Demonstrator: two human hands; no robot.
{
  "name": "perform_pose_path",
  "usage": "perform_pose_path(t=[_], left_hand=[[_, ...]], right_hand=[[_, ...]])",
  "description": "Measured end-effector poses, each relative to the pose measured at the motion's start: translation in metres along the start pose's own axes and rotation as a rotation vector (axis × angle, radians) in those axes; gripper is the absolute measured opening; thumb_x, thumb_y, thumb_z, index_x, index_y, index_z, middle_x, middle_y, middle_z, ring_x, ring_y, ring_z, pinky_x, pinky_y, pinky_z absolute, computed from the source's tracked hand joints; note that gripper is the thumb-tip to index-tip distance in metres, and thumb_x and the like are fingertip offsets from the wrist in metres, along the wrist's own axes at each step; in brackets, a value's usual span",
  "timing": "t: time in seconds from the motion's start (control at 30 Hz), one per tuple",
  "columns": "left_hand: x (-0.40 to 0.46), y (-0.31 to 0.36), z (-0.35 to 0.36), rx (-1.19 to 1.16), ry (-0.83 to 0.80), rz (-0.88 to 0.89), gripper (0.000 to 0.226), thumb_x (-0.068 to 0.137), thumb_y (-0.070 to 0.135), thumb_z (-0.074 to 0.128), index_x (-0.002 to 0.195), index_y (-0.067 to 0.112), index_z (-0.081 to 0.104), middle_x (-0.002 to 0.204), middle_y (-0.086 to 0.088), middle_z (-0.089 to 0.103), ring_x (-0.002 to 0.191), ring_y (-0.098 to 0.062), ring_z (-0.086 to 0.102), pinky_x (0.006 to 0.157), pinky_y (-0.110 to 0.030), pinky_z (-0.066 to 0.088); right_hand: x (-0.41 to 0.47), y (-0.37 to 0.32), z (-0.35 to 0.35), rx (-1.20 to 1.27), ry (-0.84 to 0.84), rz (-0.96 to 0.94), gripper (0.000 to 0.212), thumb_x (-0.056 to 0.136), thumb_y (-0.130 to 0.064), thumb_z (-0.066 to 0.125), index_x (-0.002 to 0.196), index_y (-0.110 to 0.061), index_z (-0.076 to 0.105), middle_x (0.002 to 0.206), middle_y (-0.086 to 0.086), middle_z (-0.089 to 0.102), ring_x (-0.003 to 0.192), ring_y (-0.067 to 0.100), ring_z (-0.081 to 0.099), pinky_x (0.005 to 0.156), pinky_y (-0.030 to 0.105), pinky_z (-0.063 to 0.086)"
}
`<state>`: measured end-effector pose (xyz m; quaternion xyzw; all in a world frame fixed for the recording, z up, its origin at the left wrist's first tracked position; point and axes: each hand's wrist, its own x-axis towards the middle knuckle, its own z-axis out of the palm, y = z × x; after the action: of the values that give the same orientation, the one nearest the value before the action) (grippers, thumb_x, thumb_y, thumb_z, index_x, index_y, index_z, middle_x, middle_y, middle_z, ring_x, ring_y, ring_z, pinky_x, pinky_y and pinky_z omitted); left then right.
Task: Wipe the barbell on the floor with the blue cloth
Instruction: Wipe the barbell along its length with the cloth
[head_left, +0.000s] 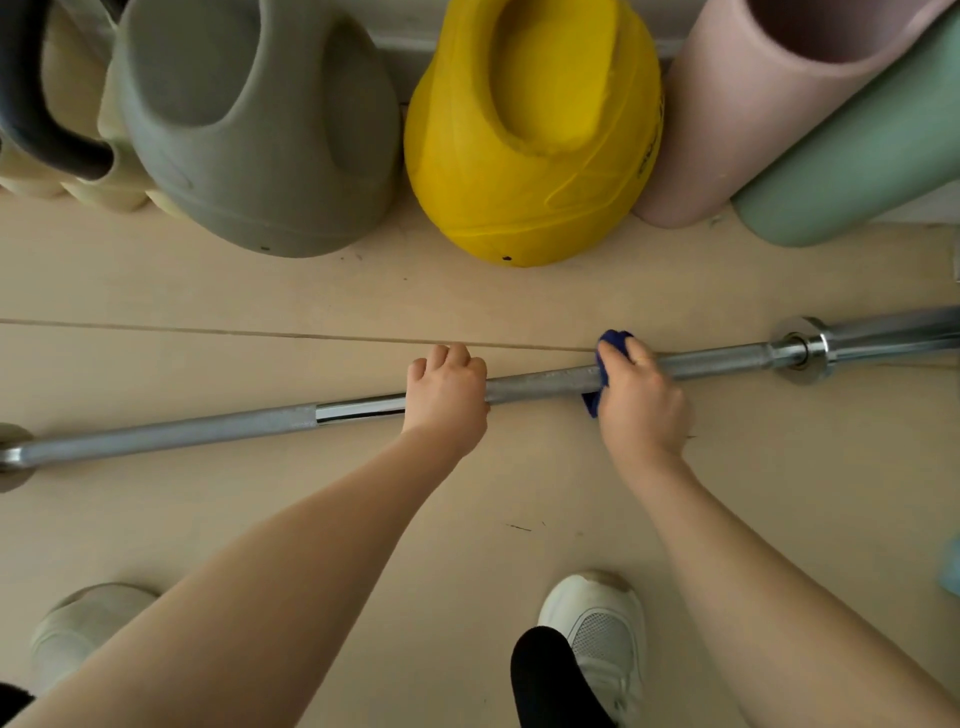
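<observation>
Two hands: our left hand grips the bar; our right hand, at 3 o'clock, wraps the cloth round it.

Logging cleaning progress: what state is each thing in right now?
Barbell: lying on the floor, bare of plates.
Blue cloth: bunched, wrapped round the bar.
Right hand: grips the cloth on the bar.
Left hand: grips the bare bar.
Yellow kettlebell: standing upright.
</observation>
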<state>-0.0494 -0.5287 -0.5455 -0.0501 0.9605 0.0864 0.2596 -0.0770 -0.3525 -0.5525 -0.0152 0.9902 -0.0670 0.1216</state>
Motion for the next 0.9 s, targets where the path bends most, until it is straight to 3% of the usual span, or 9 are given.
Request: perform_pose_path(t=[0.1, 0.2, 0.33, 0.4, 0.53, 0.63, 0.7, 0.8, 0.9], left_hand=[[0.001, 0.011, 0.001, -0.017, 0.015, 0.064, 0.04, 0.091, 0.019, 0.053, 0.13, 0.019, 0.045, 0.129, -0.001, 0.046, 0.122, -0.024, 0.039, 0.101, -0.032, 0.029], [0.003, 0.014, 0.001, 0.021, 0.019, 0.104, 0.037, 0.092, 0.021, 0.052, 0.129, 0.021, 0.047, 0.125, 0.0, 0.049, 0.119, -0.024, 0.042, 0.1, -0.032, 0.029], [0.001, 0.015, 0.0, 0.045, 0.021, 0.081, 0.036, 0.093, 0.023, 0.052, 0.129, 0.022, 0.047, 0.125, 0.0, 0.051, 0.12, -0.024, 0.041, 0.099, -0.032, 0.03], [0.002, 0.018, -0.001, 0.053, 0.019, 0.072, 0.036, 0.093, 0.022, 0.052, 0.128, 0.022, 0.048, 0.125, 0.0, 0.051, 0.121, -0.024, 0.041, 0.098, -0.032, 0.03], [0.002, 0.02, 0.0, 0.067, 0.016, 0.053, 0.034, 0.092, 0.017, 0.052, 0.126, 0.02, 0.05, 0.122, 0.0, 0.051, 0.118, -0.024, 0.042, 0.096, -0.031, 0.031], [0.002, 0.019, 0.001, 0.079, 0.028, 0.06, 0.033, 0.093, 0.017, 0.052, 0.126, 0.02, 0.05, 0.12, -0.001, 0.051, 0.117, -0.024, 0.043, 0.096, -0.03, 0.031], [0.002, 0.018, 0.0, 0.082, 0.026, 0.066, 0.033, 0.093, 0.018, 0.052, 0.125, 0.02, 0.05, 0.119, -0.001, 0.052, 0.116, -0.024, 0.043, 0.095, -0.03, 0.031], [0.001, 0.017, 0.0, 0.062, 0.029, 0.061, 0.034, 0.093, 0.021, 0.053, 0.127, 0.02, 0.05, 0.121, -0.001, 0.052, 0.116, -0.023, 0.044, 0.096, -0.03, 0.031], [0.0, 0.017, 0.001, 0.038, 0.034, 0.052, 0.035, 0.092, 0.02, 0.054, 0.127, 0.018, 0.051, 0.122, -0.002, 0.052, 0.117, -0.024, 0.042, 0.096, -0.03, 0.032]], right_hand=[[-0.013, -0.006, 0.01, 0.001, 0.034, -0.269, 0.05, 0.062, 0.001, 0.076, 0.108, -0.018, 0.068, 0.111, 0.005, 0.068, 0.053, 0.029, 0.062, 0.043, 0.028, 0.048], [-0.004, 0.028, -0.003, -0.008, -0.028, -0.391, 0.057, 0.06, 0.001, 0.074, 0.113, -0.02, 0.066, 0.118, 0.007, 0.066, 0.058, 0.033, 0.062, 0.046, 0.033, 0.051], [0.02, 0.101, -0.026, -0.069, 0.024, -0.043, 0.042, 0.085, -0.009, 0.054, 0.124, -0.023, 0.058, 0.135, 0.009, 0.052, 0.085, 0.041, 0.062, 0.066, 0.044, 0.05], [0.031, 0.12, -0.028, -0.049, 0.071, 0.149, 0.038, 0.087, -0.006, 0.05, 0.122, -0.019, 0.058, 0.132, 0.012, 0.051, 0.086, 0.044, 0.06, 0.069, 0.045, 0.048], [0.02, 0.08, -0.01, 0.034, 0.058, -0.01, 0.039, 0.078, 0.0, 0.053, 0.112, -0.017, 0.06, 0.123, 0.007, 0.058, 0.079, 0.038, 0.064, 0.061, 0.041, 0.052], [0.006, 0.086, -0.012, 0.079, -0.015, -0.12, 0.061, 0.069, 0.002, 0.066, 0.124, -0.023, 0.058, 0.136, 0.003, 0.053, 0.081, 0.036, 0.066, 0.064, 0.04, 0.051], [0.014, 0.109, -0.028, 0.088, 0.011, -0.002, 0.061, 0.073, 0.0, 0.064, 0.127, -0.026, 0.054, 0.138, 0.004, 0.051, 0.09, 0.04, 0.063, 0.069, 0.042, 0.049], [0.03, 0.115, -0.034, 0.117, 0.103, 0.237, 0.043, 0.08, -0.001, 0.052, 0.116, -0.022, 0.059, 0.125, 0.009, 0.056, 0.09, 0.041, 0.059, 0.065, 0.039, 0.043], [0.019, 0.069, -0.02, 0.107, 0.104, 0.176, 0.032, 0.08, -0.003, 0.052, 0.106, -0.02, 0.059, 0.122, 0.006, 0.057, 0.08, 0.039, 0.06, 0.059, 0.037, 0.043]])
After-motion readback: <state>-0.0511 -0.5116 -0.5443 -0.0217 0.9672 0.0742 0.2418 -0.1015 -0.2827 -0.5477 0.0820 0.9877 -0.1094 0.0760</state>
